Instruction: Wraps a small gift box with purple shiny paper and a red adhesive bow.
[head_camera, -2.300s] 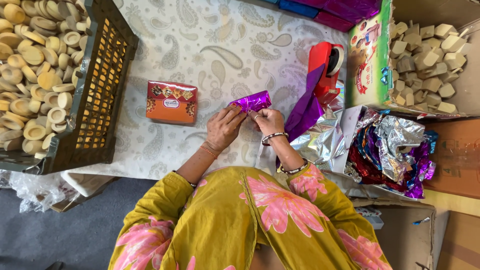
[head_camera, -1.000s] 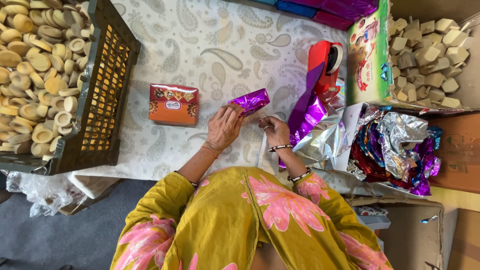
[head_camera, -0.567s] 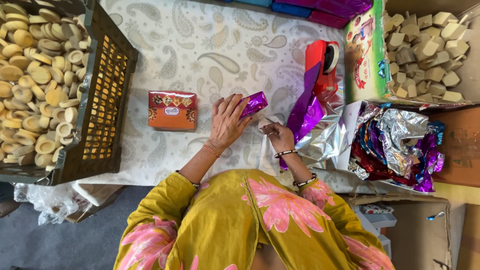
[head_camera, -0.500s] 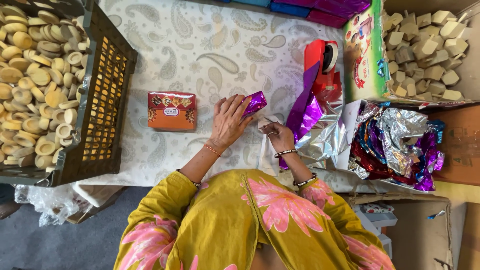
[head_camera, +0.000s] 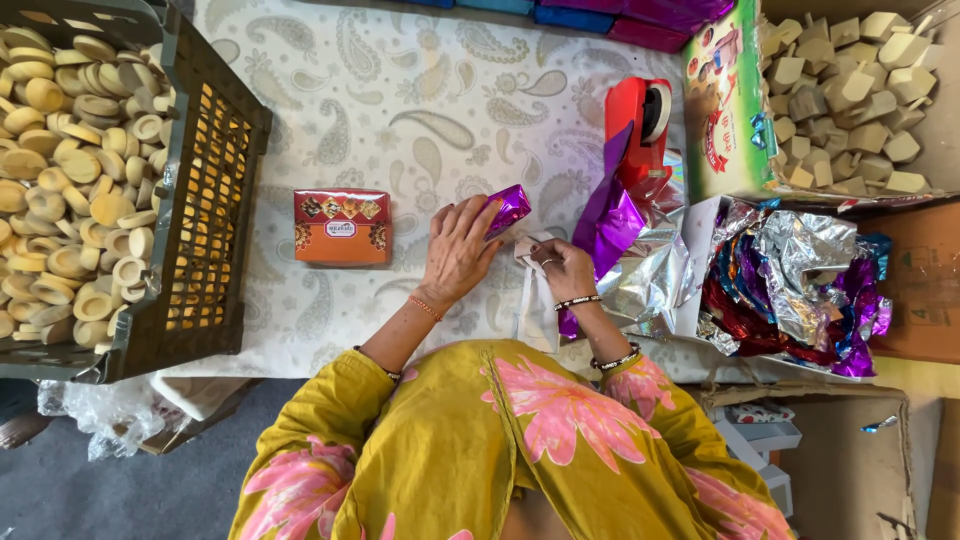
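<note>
On a bench covered with a white paisley cloth (head_camera: 400, 90), seen from above, a person in a yellow garment with pink flowers works with both bare hands near the middle of the view. The left hand (head_camera: 458, 250) lies flat, palm down, its fingers pressing on a small parcel wrapped in shiny purple foil (head_camera: 508, 208); its grip is not clenched but spread over the parcel's near end, with the far end showing past the fingertips. The right hand (head_camera: 558, 268), just beside the left and a little nearer the body, is loosely curled, pinching what looks like a small pale strip; what it is cannot be told for certain. To the left of the hands, apart from them, sits a red and orange printed box (head_camera: 342, 227). Further left stands a dark plastic crate (head_camera: 205, 200) filled with round pale yellow discs (head_camera: 70, 180). To the right of the hands stands a red tape dispenser (head_camera: 638, 125), with loose purple foil (head_camera: 608, 220) draped just in front of it. Beyond that lies a heap of crumpled silver, red and purple foil sheets (head_camera: 790, 290), and at the upper right an open carton holds pale cubes (head_camera: 850, 90).
</note>
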